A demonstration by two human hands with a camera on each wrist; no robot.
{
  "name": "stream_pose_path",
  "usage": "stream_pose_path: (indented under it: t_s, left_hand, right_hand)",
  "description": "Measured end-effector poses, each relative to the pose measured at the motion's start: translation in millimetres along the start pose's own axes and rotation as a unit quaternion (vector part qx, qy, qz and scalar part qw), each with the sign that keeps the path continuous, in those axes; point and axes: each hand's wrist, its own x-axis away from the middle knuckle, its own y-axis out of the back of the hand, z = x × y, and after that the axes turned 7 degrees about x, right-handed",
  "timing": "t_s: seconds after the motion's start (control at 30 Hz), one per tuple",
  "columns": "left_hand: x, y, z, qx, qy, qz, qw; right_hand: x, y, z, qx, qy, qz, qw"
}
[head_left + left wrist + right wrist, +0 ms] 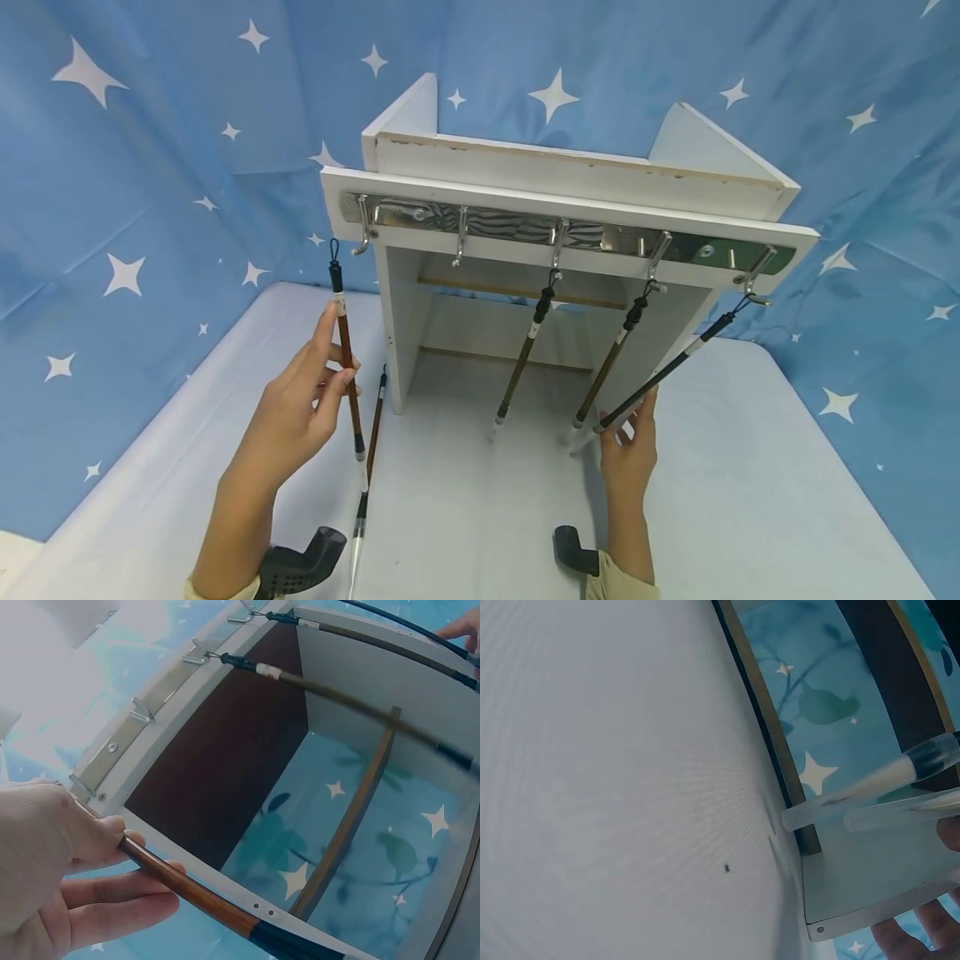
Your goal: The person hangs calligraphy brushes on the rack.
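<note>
My left hand (296,408) pinches the brown handle of a calligraphy brush (347,342) between thumb and fingers. The brush stands nearly upright, its black loop just left of the leftmost hook (363,225) and apart from it in the head view. Near the right side panel of a white shelf rack (487,192), my right hand (628,450) grips that panel's lower edge, thumb inside and fingers outside in the right wrist view. Close to it is the clear-capped end of a black brush (667,367), hung by its loop on the rightmost hook (759,271).
Two brown brushes, one nearer the middle (521,367) and one to its right (607,367), hang from hooks on the metal strip (510,227). Another brush (375,433) lies on the white-covered table (465,517) beside the rack. Behind hangs a blue star-patterned cloth (187,125).
</note>
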Motion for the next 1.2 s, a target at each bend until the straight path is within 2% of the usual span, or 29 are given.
stream_pose_path:
  t_s: [0.37, 0.6, 1.2]
  left_hand:
    - [-0.1, -0.5, -5.6, -0.004, 0.019, 0.007, 0.9998]
    - [-0.8, -2.0, -5.7, 0.0, 0.002, 0.012, 0.9999]
    - [-0.1, -3.5, -5.9, -0.003, 0.022, 0.016, 0.9996]
  right_hand:
    - [0.3, -0.3, -0.5, -0.005, -0.007, 0.001, 1.0]
    - [0.0, -0.6, -1.4, -0.003, -0.003, 0.0, 1.0]
    - [-0.4, -0.8, -1.8, -0.008, -0.004, 0.0, 1.0]
